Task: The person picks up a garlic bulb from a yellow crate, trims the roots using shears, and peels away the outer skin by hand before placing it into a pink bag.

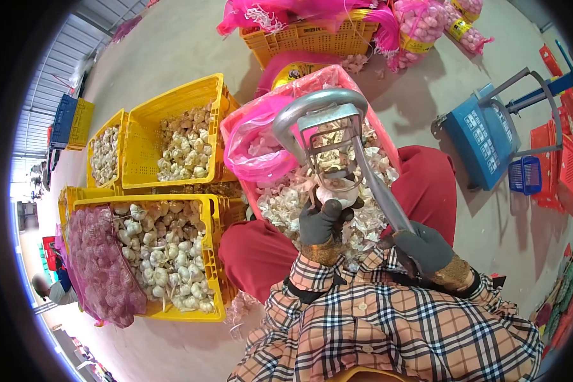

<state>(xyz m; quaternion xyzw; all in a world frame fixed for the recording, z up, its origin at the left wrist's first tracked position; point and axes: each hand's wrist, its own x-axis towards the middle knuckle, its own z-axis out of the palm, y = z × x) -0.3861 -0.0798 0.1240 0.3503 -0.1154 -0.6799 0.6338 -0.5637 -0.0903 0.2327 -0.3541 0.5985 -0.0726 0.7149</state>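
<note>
1. One garlic bulb point(335, 196) sits pinched in the left grip point(321, 224), over the pink tub point(382, 141).
2. The metal frame point(330, 118) is close by it; I can't tell if they touch.
3. The right grip point(423, 247), farther off, is wrapped around the long handle point(380, 184), slanting forward and left.

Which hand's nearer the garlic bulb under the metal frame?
Left. The left hand holds the bulb in its fingers; the right hand is apart from it, off to the right and lower in view, gripping the handle.
</note>
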